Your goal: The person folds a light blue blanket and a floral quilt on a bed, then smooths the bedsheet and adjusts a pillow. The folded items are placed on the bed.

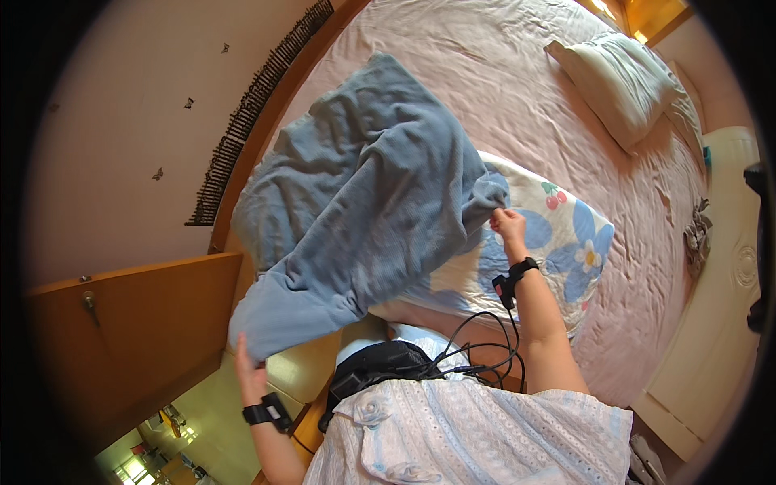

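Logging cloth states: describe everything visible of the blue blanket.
Grey-blue, plush-looking blanket, paler and smoother at its lower-left end. It is rumpled, spread slantwise over the bed and part of a flowered cloth. The right hand pinches its right edge; the left hand touches the lower-left end, grip unclear.

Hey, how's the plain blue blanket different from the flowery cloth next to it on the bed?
The blue blanket is one plain colour; the flowery cloth is white with big blue flowers and cherries. The blanket is bunched in loose folds, while the flowery cloth lies flatter, partly covered by it. The right hand grips the blanket's corner; neither hand grips the flowery cloth. Both have blue in them.
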The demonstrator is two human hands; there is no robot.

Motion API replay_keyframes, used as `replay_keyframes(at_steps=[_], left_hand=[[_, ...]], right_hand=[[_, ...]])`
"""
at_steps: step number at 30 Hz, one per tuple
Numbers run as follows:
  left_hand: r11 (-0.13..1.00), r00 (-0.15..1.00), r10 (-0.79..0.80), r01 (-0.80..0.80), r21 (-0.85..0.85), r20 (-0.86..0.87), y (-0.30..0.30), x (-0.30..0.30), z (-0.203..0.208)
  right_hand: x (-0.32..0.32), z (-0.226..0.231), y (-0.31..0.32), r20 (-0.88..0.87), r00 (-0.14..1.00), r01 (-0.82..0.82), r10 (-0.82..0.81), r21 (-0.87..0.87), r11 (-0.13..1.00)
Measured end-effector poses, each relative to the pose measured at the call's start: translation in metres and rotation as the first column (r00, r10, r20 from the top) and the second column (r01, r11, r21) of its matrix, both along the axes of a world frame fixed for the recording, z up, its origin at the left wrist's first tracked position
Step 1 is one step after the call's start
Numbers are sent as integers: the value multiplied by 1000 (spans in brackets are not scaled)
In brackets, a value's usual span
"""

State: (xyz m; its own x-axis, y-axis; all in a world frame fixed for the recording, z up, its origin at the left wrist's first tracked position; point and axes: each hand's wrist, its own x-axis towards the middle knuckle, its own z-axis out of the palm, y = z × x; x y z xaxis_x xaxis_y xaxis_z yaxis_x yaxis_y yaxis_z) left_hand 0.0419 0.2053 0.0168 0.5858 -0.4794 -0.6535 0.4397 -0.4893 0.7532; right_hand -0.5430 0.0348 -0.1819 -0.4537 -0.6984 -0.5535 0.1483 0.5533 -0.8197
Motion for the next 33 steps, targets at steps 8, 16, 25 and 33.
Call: replay_keyframes(at_steps=[8,16,25,33], left_hand=[[927,936,348,-352,-126,-52,38,131,45],[925,933,349,-358,-126,-82,43,159,55],[988,982,150,-153,-13,-118,31,44,34],[929,874,-353,286,-233,-334,-73,-99,69]], right_hand=[[-48,34,-31,475,817,421,-327,-104,901],[-143,57,-52,744,571,706,-348,-228,670],[-73,4,9,52,832,523,-552,256,813],[201,222,8,-284,308,-850,908,-512,128]])
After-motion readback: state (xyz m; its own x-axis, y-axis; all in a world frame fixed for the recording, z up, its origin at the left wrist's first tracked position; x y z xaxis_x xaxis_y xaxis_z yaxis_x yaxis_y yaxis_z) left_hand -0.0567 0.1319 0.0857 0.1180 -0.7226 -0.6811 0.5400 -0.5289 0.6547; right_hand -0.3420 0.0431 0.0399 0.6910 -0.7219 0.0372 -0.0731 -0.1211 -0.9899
